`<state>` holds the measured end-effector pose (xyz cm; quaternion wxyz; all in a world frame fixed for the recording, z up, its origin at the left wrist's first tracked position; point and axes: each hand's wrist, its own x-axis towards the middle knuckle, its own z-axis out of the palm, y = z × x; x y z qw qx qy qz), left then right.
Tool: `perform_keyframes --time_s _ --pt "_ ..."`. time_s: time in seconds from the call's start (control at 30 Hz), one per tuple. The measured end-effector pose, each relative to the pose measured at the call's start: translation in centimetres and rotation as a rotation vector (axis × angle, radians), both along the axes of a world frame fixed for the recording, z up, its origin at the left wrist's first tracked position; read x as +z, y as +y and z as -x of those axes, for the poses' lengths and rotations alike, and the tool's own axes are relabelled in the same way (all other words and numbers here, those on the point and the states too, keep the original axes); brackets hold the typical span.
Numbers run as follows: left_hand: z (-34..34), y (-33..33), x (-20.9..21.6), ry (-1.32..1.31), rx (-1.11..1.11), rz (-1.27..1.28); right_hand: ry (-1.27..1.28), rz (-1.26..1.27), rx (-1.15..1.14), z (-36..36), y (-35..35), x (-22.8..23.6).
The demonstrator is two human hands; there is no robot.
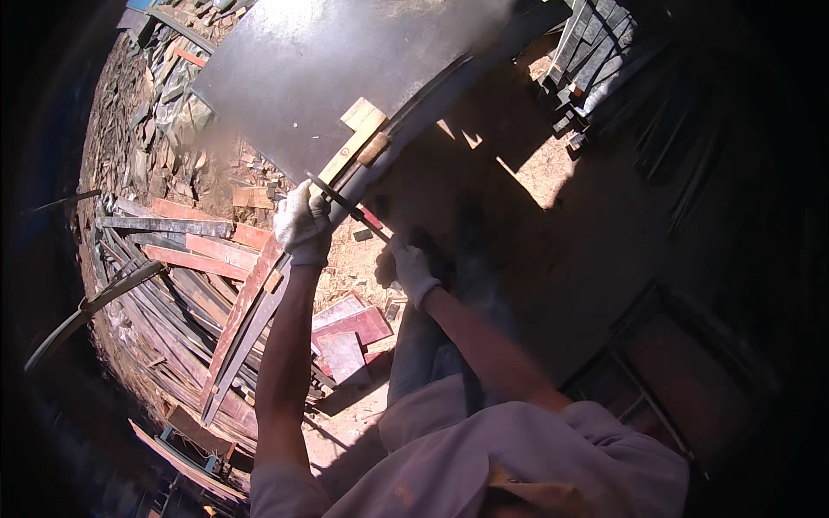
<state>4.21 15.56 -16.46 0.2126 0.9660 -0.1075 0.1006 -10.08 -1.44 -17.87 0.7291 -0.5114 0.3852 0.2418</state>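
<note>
Crowding gloved hands (304, 223): planks (199, 252), sheet (319, 69).

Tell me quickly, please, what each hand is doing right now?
Left hand: gloved, closed on the long wooden strip.
Right hand: gloved, in shadow; grip cannot be told.

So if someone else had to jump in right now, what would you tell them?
Left hand: gloved, gripping the long wooden straightedge laid along the edge of the big dark slab.
Right hand: gloved, holding the near end of a thin dark blade that crosses the straightedge.
Offcuts lie on the ground below.
Done: straightedge set against the slab's edge.
Left: cannot tell how much of the edge is worked.
</note>
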Motion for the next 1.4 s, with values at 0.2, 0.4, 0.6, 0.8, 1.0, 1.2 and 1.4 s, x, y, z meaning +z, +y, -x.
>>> perform_keyframes --time_s 0.2,0.4,0.6,0.8,1.0,1.2,1.4 --pt "0.3 -0.1 0.7 -0.018 -0.007 0.000 0.310 -0.864 -0.283 0.2 -2.9 0.1" --pt "0.4 0.2 0.2 -0.031 -0.013 -0.001 -0.772 0.976 0.606 2.8 -2.6 -2.6" --pt "0.0 -0.3 1.5 -0.009 -0.041 0.040 0.245 -0.738 -0.440 0.1 0.3 -0.7" --pt "0.5 0.2 1.0 0.055 -0.015 0.057 0.082 -0.537 -0.123 2.6 -3.1 -1.5" --pt "0.1 -0.6 1.5 0.024 -0.046 0.078 -0.786 1.018 0.666 2.0 -2.8 -2.2" --pt "0.1 -0.6 1.7 0.040 -0.035 0.083 -0.867 0.814 0.322 -2.3 -1.3 -1.7" --pt "-0.1 -1.0 2.4 0.040 -0.043 0.027 -0.222 -0.122 -0.006 -1.9 0.6 -0.6"
